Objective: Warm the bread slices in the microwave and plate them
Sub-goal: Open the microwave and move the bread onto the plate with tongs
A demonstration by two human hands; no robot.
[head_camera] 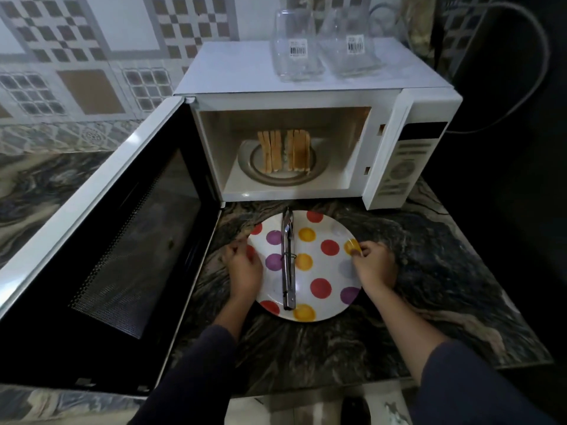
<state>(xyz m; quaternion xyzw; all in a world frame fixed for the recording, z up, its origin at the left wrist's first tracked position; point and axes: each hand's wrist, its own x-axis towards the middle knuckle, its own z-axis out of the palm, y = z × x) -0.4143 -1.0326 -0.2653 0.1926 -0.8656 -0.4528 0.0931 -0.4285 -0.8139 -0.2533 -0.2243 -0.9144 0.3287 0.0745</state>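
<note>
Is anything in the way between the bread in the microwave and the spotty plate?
The microwave door is swung open, so nothing blocks the bread slices. But metal tongs lie across the middle of the plate, where the bread should land. The left hand and right hand hold its rim.

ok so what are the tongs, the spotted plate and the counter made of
Tongs: bare metal, probably stainless steel, going by the silvery sheen and bright reflections. Plate: glossy white with coloured dots; ceramic or melamine, the look can't settle which. Counter: polished stone, marble or granite by its swirling dark veins and soft shine.
</note>
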